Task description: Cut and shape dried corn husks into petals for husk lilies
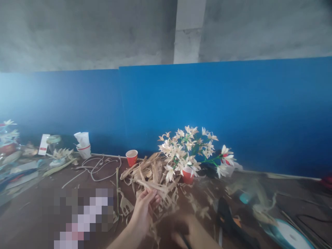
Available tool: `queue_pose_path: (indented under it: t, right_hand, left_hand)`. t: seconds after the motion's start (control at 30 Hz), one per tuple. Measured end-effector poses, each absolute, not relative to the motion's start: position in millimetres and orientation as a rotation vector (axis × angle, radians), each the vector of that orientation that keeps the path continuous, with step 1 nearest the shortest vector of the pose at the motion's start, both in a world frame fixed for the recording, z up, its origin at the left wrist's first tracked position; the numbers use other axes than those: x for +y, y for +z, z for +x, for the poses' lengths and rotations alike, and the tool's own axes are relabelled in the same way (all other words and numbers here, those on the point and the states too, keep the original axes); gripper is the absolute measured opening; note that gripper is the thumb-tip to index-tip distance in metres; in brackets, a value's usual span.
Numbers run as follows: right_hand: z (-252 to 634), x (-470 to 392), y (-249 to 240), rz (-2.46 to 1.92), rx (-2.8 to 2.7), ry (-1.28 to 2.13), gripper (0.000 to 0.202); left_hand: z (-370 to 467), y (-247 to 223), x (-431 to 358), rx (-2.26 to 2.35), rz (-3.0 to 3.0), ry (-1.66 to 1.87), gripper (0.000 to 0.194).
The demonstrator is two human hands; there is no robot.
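My left hand [146,207] is closed, pinching a pale dried husk strip [153,186] between thumb and fingers. Behind it lies a heap of dried husks [147,169] on the brown table. My right hand [192,230] is smeared by motion low in the picture, to the right of the left one. Something dark and thin shows by its fingers, too blurred to name. Beyond the hands, a bunch of cream husk flowers [178,150] on green stems stands in a red paper cup [187,175].
Another red paper cup [131,158] stands at the back, near a looped white cable [95,173]. White cups with tissue [84,148] are further left. On the right lie a dark tool [228,218] and a ribbon spool [290,235]. A blue partition [207,97] closes the back.
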State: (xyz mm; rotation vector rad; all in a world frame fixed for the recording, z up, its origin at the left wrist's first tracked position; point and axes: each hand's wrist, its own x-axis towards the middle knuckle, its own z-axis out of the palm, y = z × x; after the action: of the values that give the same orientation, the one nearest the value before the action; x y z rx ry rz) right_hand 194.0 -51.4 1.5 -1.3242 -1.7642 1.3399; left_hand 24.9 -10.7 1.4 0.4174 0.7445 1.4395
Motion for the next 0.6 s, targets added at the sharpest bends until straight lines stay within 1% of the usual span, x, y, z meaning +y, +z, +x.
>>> queue_pose_path:
  t: [0.1, 0.2, 0.43, 0.6]
  right_hand:
    - [197, -52, 8, -1.278, -1.756, 1.266, 0.012]
    - [197, -51, 9, -1.182, -1.619, 1.124, 0.016]
    - [180, -48, 0, -1.194, -1.335, 0.984, 0.029]
    - [177, -47, 1, -1.247, -1.245, 0.917, 0.035]
  left_hand:
    - [22, 2, -8, 0.746, 0.391, 1.489, 0.020]
    - [24, 2, -8, 0.726, 0.407, 1.479, 0.023]
    - [36, 8, -26, 0.757, 0.621, 1.201, 0.026]
    - [41, 14, -34, 0.771, 0.674, 1.168, 0.028]
